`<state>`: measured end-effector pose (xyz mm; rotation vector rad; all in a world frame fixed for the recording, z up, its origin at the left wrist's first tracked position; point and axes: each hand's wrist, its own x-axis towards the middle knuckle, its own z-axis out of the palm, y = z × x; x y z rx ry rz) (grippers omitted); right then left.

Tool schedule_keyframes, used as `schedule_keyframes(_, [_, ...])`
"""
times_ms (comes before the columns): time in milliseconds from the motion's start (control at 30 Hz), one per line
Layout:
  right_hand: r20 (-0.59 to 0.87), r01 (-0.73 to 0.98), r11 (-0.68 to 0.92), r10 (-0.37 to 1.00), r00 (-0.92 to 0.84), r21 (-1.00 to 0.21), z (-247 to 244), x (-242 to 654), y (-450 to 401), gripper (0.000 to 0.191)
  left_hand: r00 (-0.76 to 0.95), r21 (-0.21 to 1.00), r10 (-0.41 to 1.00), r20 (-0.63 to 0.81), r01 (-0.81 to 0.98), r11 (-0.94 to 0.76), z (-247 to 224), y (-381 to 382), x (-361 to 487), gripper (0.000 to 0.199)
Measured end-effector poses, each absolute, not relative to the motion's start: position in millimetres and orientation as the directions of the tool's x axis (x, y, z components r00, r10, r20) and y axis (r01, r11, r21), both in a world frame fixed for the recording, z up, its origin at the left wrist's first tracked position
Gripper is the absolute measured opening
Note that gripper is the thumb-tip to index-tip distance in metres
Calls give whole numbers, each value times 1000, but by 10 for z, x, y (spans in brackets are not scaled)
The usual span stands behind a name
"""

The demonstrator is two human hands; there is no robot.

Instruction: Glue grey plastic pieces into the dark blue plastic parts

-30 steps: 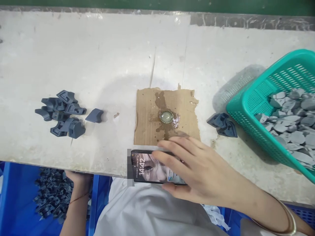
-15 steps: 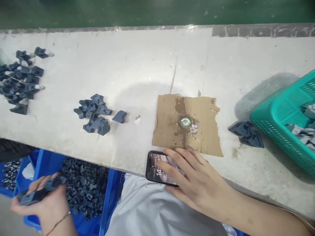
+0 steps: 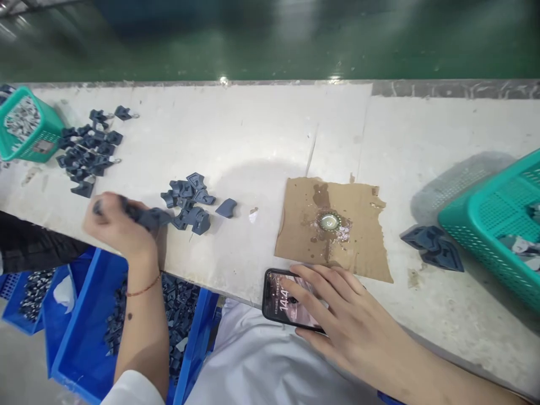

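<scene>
My left hand is closed around several dark grey plastic parts, just above the table's front edge. Right beside them lies a small pile of similar grey parts, with a single part a little apart. My right hand rests over a phone at the table edge, its fingers spread on the lit screen. Behind the phone is a torn piece of cardboard with wet stains, and a round, shiny disc sits on it.
A green basket stands at the right, two grey parts beside it. Another green basket and a larger pile of parts are at the far left. Blue bins of parts sit below the table edge.
My left hand has risen from over the blue bin to the table with the grey parts. The view has shifted left, showing the left basket. My right hand stays on the phone.
</scene>
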<state>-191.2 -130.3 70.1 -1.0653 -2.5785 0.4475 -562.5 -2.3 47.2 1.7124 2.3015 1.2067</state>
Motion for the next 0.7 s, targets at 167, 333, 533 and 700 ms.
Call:
schedule_keyframes(167, [197, 651, 676, 731, -654, -346, 690, -1898, -1329, 43, -236, 426, 830, 506, 904, -3, 563, -133, -5387, 29])
schedule_keyframes(333, [239, 682, 652, 757, -608, -332, 629, -1945, -1384, 43, -50, 337, 871, 488, 932, -136, 661, -251, -5408, 50])
schedule_keyframes(533, [72, 619, 542, 782, -619, -568, 742, -1836, -1296, 51, -142, 477, 933, 331, 878, -36, 552, -443, -5526, 55])
schedule_keyframes(700, [3, 517, 306, 863, -506, -800, 1092, -1631, -1089, 59, -279, 453, 915, 291, 883, 125, 397, -522, -5625, 67])
